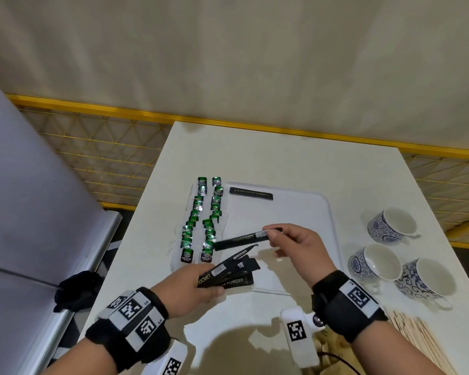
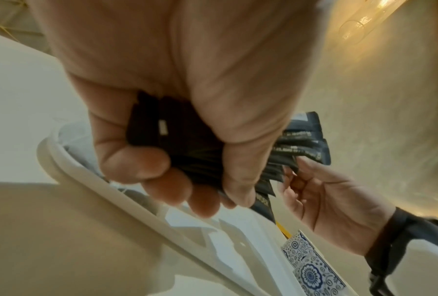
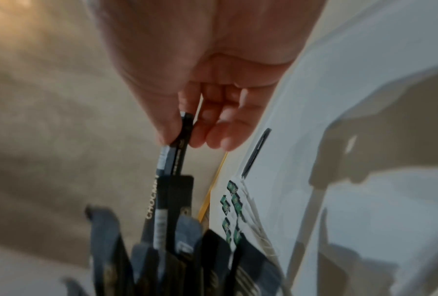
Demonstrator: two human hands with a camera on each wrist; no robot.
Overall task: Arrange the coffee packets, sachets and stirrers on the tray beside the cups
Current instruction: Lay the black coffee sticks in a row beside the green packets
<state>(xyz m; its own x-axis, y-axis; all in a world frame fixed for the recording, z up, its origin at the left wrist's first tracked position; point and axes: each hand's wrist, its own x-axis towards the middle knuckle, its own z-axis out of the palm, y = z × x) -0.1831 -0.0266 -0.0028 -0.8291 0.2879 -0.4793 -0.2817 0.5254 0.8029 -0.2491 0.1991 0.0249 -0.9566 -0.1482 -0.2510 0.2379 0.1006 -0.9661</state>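
My left hand grips a fanned bundle of black coffee packets low over the near edge of the white tray; the same bundle of coffee packets shows in the fist of my left hand. My right hand pinches one black packet by its end, held level above the tray. In the right wrist view, thumb and forefinger of my right hand clamp that packet. One black packet lies flat at the tray's far edge. Two columns of green tea sachets lie along the tray's left side.
Three blue-and-white cups stand on the white table right of the tray. A pile of wooden stirrers lies at the near right. A yellow wire fence runs behind the table. A black glove rests at the left.
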